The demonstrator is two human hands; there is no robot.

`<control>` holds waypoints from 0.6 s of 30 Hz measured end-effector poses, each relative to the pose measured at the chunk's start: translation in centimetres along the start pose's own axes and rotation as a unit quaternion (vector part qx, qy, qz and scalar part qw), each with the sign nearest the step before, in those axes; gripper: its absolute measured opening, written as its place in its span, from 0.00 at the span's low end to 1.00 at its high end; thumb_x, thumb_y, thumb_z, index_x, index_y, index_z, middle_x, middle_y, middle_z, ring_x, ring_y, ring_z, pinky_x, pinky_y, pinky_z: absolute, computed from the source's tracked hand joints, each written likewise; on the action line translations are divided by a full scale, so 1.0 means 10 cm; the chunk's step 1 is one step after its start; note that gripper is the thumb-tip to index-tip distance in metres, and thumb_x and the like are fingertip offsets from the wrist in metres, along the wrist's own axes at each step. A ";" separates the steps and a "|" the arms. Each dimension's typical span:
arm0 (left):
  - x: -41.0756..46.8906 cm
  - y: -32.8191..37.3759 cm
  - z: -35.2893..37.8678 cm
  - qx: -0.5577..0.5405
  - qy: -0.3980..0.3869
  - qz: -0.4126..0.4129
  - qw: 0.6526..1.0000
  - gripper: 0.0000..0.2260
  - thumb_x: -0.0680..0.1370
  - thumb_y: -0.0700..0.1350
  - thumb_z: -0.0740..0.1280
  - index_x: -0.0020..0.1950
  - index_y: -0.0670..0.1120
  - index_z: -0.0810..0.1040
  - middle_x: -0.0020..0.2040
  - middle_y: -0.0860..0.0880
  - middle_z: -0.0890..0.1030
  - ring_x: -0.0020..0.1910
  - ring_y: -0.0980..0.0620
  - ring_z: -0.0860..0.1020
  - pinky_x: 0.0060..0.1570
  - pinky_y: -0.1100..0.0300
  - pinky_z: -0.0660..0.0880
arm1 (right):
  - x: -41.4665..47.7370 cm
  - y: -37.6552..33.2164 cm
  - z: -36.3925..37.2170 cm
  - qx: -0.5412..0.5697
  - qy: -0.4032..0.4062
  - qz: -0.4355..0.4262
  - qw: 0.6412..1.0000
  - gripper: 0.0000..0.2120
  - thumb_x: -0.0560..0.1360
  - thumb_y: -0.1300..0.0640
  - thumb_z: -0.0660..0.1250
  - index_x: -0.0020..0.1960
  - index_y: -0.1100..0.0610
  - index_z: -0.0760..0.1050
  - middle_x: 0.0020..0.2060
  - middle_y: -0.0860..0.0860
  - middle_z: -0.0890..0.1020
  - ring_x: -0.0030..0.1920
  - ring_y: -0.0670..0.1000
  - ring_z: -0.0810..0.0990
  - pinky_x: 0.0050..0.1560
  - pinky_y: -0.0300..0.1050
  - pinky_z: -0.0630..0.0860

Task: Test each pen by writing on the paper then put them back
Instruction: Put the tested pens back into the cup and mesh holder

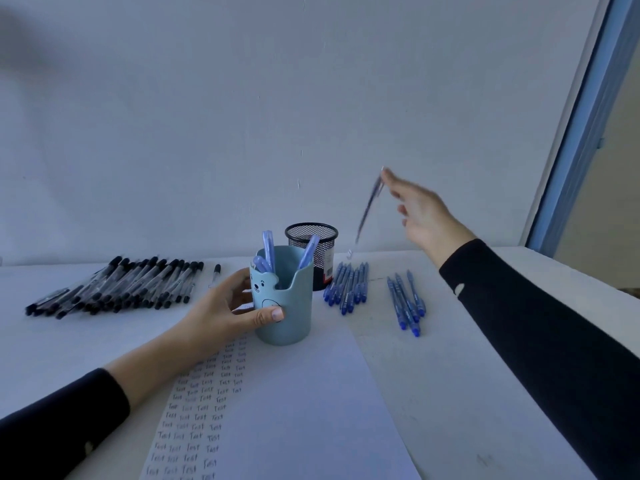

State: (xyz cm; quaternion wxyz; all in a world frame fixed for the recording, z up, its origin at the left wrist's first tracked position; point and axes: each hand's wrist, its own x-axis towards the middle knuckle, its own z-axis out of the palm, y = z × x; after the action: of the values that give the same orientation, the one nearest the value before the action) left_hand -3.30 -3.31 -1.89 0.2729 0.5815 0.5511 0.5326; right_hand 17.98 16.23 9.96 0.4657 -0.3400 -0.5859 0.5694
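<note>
My left hand (228,306) grips the teal bear-faced pen cup (287,306), which stands at the top of the paper (294,410) and holds a few light blue pens (268,249). My right hand (422,213) is raised above the table, right of the black mesh cup (311,237). It pinches the top end of a blurred dark pen (369,206) that hangs tip-down beside the mesh cup. Rows of the handwritten word "Test" fill the left side of the paper.
A big heap of black-capped pens (117,289) lies at the left, with one single black pen (215,275) beside it. Two groups of blue pens (346,285) (407,303) lie right of the cups. A wall stands behind the white table (467,393); a blue door frame (585,133) is at the right.
</note>
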 end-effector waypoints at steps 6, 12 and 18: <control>-0.03 0.05 0.00 0.007 -0.002 -0.003 1.000 0.30 0.67 0.51 0.77 0.66 0.48 0.73 0.61 0.50 0.81 0.62 0.52 0.78 0.62 0.55 0.74 | -0.56 -0.23 0.46 0.045 -0.126 -0.066 0.989 0.11 0.73 0.43 0.67 0.53 0.46 0.79 0.47 0.36 0.78 0.48 0.40 0.73 0.47 0.36 0.65; -0.06 0.07 0.02 0.014 0.010 -0.002 1.000 0.24 0.70 0.46 0.77 0.64 0.48 0.74 0.59 0.52 0.82 0.60 0.54 0.78 0.56 0.65 0.75 | -0.45 0.19 0.23 -0.238 -0.162 -0.208 0.935 0.11 0.80 0.54 0.65 0.59 0.54 0.82 0.51 0.40 0.81 0.51 0.34 0.77 0.50 0.28 0.69; -0.05 0.04 0.00 0.017 0.006 0.010 1.000 0.32 0.63 0.58 0.76 0.64 0.49 0.75 0.59 0.53 0.82 0.60 0.55 0.79 0.57 0.62 0.76 | -0.19 0.60 -0.78 -0.774 -0.254 -0.236 0.529 0.40 0.71 0.77 0.53 0.74 0.42 0.63 0.77 0.45 0.60 0.72 0.52 0.66 0.49 0.41 0.71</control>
State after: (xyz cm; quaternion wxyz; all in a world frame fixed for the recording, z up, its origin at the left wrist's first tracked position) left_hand -3.08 -3.89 -1.68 0.2545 0.5884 0.5556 0.5294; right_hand 25.07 17.90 3.13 -0.0313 -0.2573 -0.9497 -0.1757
